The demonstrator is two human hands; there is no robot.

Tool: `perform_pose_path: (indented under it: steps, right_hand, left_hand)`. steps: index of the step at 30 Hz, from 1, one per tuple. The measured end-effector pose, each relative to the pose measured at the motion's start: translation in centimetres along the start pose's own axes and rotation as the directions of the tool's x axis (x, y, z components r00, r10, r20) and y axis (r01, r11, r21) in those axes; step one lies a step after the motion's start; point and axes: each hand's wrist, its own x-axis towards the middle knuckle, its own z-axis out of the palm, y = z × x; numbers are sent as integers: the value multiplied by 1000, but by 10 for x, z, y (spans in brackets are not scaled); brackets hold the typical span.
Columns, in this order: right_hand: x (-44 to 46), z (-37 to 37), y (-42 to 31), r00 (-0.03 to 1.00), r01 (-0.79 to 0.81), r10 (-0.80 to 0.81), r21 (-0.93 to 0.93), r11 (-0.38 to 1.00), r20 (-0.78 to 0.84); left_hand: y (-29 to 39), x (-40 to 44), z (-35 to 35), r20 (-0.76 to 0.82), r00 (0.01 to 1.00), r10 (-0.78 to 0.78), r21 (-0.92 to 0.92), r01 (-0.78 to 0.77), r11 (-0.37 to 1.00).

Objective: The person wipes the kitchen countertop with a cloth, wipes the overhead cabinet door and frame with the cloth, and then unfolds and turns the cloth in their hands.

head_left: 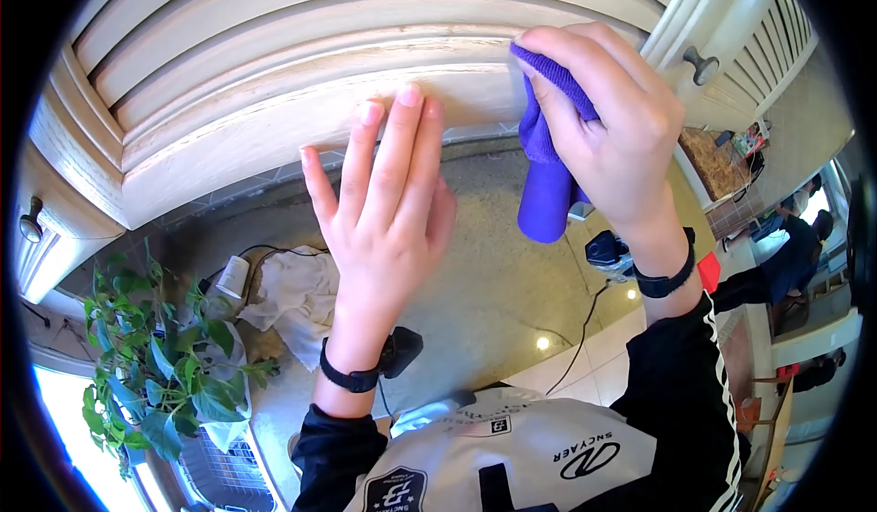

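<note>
My right hand (pixel 617 115) pinches a purple cloth (pixel 548 183) between thumb and fingers. The top of the cloth is at the lower rail of a cream louvred cabinet door (pixel 301 96), and the rest hangs down below it. Further left, my left hand (pixel 388 179) holds nothing. Its fingers are stretched out and apart, with the tips at the bottom edge of the same door; whether they press on it I cannot tell. Each wrist wears a black band.
A countertop (pixel 484 284) lies below. On it are a white crumpled cloth (pixel 297 297), a white cup-like item (pixel 234 276), a leafy plant (pixel 164 357) and a dark device with a cord (pixel 605 250). A wire basket (pixel 228 471) sits lower left. Other people (pixel 790 247) are at far right.
</note>
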Motion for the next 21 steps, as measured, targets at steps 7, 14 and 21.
perform_pose_path:
  steps: [7, 14, 21]
  right_hand:
    - [30, 36, -32, 993, 114, -113, 160, 981, -16]
    - [38, 48, -46, 997, 80, -81, 174, 981, 3]
    - [27, 4, -44, 931, -272, 309, -196, 942, 194]
  left_hand:
    - [-10, 1, -7, -47, 994, -100, -36, 98, 995]
    - [-23, 0, -8, -242, 955, -171, -135, 142, 981]
    - [-31, -12, -6, -175, 971, -161, -44, 156, 987]
